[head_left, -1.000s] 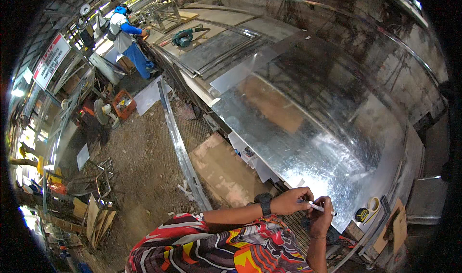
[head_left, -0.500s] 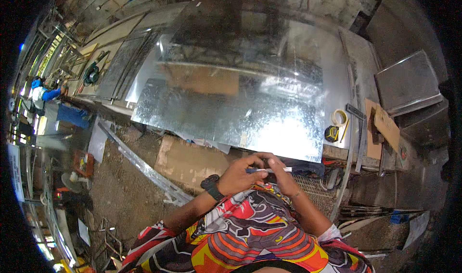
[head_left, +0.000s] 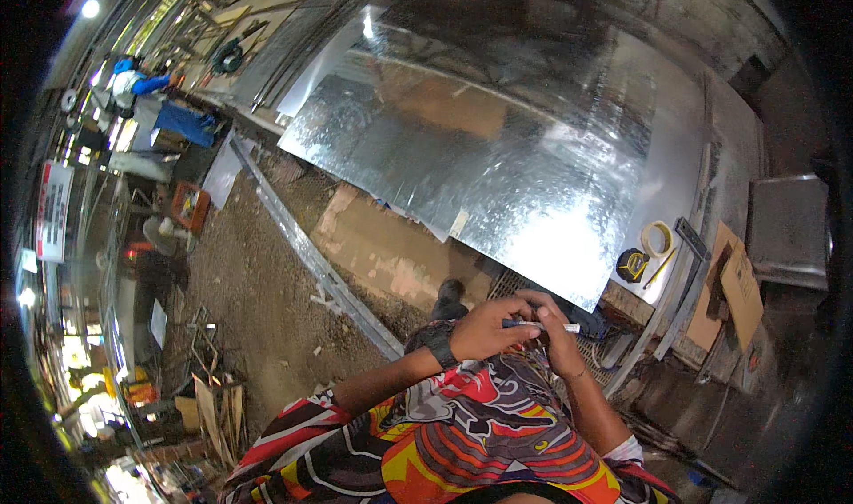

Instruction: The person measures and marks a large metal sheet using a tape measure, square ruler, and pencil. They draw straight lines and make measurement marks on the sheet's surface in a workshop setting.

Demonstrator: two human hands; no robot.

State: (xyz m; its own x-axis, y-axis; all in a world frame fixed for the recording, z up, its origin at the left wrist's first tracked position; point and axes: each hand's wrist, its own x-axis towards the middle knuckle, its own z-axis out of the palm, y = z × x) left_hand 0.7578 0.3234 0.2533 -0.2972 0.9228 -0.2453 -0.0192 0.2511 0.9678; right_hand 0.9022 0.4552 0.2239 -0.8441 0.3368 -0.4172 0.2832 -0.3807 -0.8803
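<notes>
Close to my body, my left hand [head_left: 489,332] and my right hand [head_left: 560,344] are together with fingers curled, both closed on a slim marker pen [head_left: 571,328]. The pen is dark blue at one end and white at the other, and lies level between them; its middle is covered by fingers. A dark watch sits on my left wrist. Just beyond the hands, a large shiny metal sheet [head_left: 426,175] lies on the worktable, apart from my fingers.
Right of the sheet lie a tape measure [head_left: 632,265], a tape roll [head_left: 657,238] and cardboard pieces [head_left: 741,284]. A long metal strip [head_left: 298,237] slants across the floor on the left. Another person [head_left: 133,84] is far off at the upper left.
My view has swung to the left, so the sheet and table now appear tilted and shifted right. A shoe has come into view beside my hands. Both hands still hold the marker pen.
</notes>
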